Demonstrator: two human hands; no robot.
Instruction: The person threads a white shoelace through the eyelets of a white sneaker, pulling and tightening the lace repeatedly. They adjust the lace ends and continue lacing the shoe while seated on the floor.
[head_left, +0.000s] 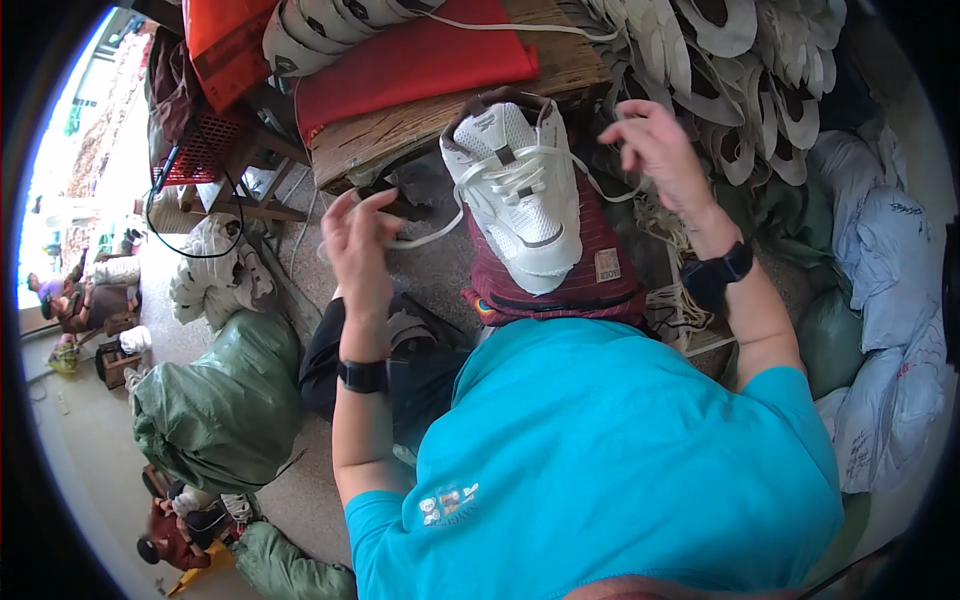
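Observation:
A white sneaker (525,195) with a brown collar lining rests toe toward me on a maroon striped cloth (610,235) over my lap. Its white shoelace (435,238) is threaded across the tongue, and the two ends run out to either side. My left hand (360,240), left of the sneaker, is closed on one end, with its upper fingers loosely bent. To the right, my right hand (655,150) is raised with curled fingers, and the other lace end runs into its palm. Neither hand touches the sneaker itself.
A wooden bench (390,140) with red cloth (420,75) and stacked white shoe parts (330,35) stands ahead. Many white shoe pieces (740,90) hang at far right. Green sacks (225,400) and white sacks (890,260) flank me. Other people (175,535) sit at left.

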